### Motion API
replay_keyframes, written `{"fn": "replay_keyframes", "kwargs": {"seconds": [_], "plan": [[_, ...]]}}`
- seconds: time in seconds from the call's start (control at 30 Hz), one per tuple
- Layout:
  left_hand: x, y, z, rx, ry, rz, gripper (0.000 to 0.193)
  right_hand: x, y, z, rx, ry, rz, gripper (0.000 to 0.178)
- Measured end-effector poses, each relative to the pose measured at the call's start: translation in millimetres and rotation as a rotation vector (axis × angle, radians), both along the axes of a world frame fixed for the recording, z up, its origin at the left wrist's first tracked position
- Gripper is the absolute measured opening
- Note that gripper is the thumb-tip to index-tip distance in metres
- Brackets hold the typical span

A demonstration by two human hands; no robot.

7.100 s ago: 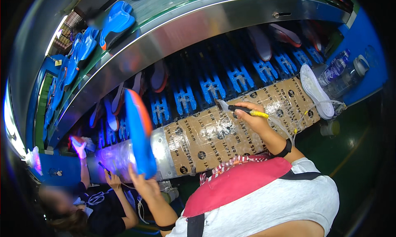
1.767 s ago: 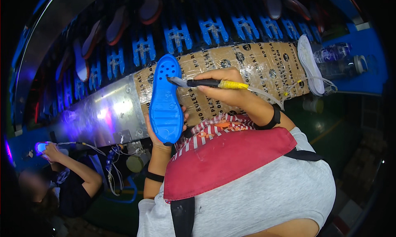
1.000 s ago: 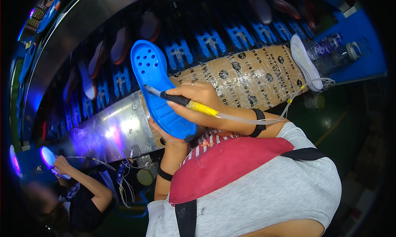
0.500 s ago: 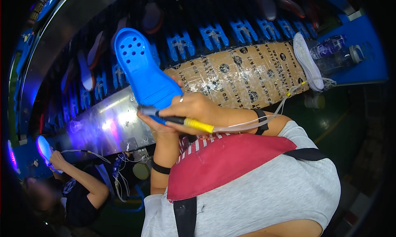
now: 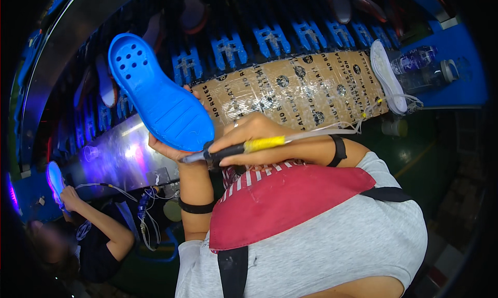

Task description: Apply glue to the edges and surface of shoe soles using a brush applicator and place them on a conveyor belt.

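A bright blue shoe sole (image 5: 171,103), with a cluster of round holes at its far end, rests in my left hand (image 5: 168,150). That hand wraps round its near end from beneath, fingers showing at both edges. In my right hand (image 5: 254,135) is a pen-like hand tool (image 5: 231,151) with a black grip, yellow wrapping and a thin clear hose. Its grey, blurred tip lies by the sole's near end, over the left wrist; whether it touches the sole I cannot tell.
Tape-covered cardboard (image 5: 290,90) lies on the bench before a row of blue clamps (image 5: 272,41). A white sole (image 5: 386,77) and plastic bottles (image 5: 428,75) stand at the right. At the lower left, a co-worker's hand (image 5: 70,198) holds a light-blue sole (image 5: 55,181).
The blue sole has moved left and swung so its holed end points further left. My right hand and the tool have shifted right, from over the sole to beside its near end.
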State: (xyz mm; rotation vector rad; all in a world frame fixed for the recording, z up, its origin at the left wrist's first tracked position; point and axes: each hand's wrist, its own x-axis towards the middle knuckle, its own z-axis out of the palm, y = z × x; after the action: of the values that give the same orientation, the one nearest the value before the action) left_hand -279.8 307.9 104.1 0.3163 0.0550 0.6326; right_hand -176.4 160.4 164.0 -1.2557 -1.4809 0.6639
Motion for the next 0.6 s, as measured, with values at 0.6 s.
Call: {"fn": "replay_keyframes", "kwargs": {"seconds": [0.6], "plan": [[-12,21,15,0.155,-0.065,-0.106,0.085,0,-3,-18,0.017,-0.233,0.035,0.024]]}}
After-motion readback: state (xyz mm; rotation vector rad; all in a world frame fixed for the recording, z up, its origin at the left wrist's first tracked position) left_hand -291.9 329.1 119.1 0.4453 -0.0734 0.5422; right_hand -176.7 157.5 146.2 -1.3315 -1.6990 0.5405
